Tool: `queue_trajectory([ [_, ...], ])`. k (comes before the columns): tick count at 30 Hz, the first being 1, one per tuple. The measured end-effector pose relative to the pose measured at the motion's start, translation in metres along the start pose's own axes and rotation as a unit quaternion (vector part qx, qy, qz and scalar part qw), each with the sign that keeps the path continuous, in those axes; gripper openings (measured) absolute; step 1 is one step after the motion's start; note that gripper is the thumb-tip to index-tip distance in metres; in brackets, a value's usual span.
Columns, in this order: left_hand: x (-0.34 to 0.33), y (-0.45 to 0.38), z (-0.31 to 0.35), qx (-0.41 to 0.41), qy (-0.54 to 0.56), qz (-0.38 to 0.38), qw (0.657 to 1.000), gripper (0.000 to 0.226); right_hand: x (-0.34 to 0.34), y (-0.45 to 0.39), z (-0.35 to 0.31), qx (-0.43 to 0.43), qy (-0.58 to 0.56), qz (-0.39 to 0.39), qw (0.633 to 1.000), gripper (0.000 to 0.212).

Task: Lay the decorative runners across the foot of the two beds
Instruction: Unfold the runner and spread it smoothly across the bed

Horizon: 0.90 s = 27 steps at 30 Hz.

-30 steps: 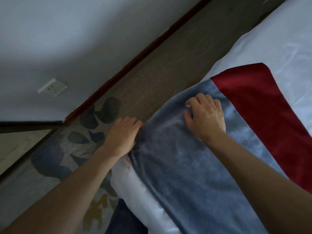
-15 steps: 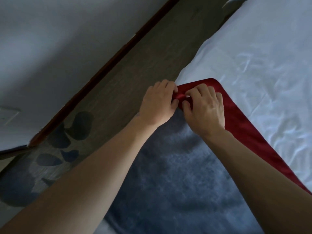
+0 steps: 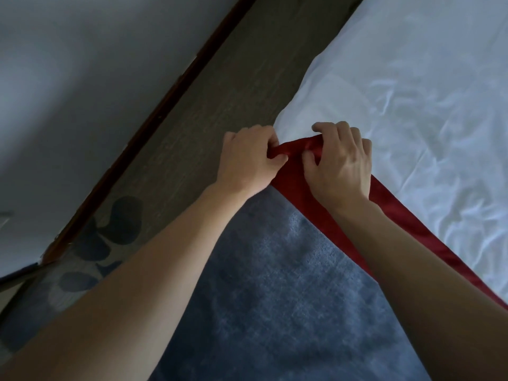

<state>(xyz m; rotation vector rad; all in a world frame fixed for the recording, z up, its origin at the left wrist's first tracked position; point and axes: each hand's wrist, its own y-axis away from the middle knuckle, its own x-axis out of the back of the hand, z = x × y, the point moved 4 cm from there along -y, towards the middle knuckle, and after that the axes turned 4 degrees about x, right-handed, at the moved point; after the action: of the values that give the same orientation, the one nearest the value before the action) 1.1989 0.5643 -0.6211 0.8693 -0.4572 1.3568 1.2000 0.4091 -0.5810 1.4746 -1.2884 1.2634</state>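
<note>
A decorative runner [image 3: 275,284] lies over the white bed [image 3: 412,92]; its broad middle is grey-blue plush and its far border is a dark red band. My left hand [image 3: 247,160] pinches the red band's corner at the bed's edge, fingers curled round the cloth. My right hand [image 3: 341,163] grips the same red border just to the right, bunching it into a small fold between the two hands. Both forearms reach in from the bottom of the view and hide part of the runner.
A strip of dark wood floor [image 3: 220,86] runs between the bed and a pale wall [image 3: 82,78] with a dark skirting board. A rug [image 3: 90,251] with a dark leaf pattern lies at the lower left.
Both hands have moved from the grey-blue part up to the red border and taken hold of it. The red edge has been drawn further up the white sheet and is now bunched.
</note>
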Motion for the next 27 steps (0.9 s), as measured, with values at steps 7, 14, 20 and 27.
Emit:
queue_trajectory([
  [7,0.003,0.027,0.008,-0.124,0.003,0.09,0.988,0.026,0.005,0.001,-0.011,0.033,-0.041,0.05,0.997,0.03],
  [14,-0.001,0.008,-0.01,0.158,0.041,-0.104,0.981,0.036,0.006,0.015,-0.017,0.061,-0.094,0.055,0.992,0.021],
  [20,0.013,0.004,-0.01,0.144,0.118,-0.127,0.974,0.005,0.013,0.012,-0.017,0.069,-0.09,0.116,0.987,0.012],
  [27,0.013,0.003,-0.012,0.102,0.069,0.082,0.989,0.045,-0.006,0.004,-0.011,0.062,-0.044,-0.008,0.997,0.038],
])
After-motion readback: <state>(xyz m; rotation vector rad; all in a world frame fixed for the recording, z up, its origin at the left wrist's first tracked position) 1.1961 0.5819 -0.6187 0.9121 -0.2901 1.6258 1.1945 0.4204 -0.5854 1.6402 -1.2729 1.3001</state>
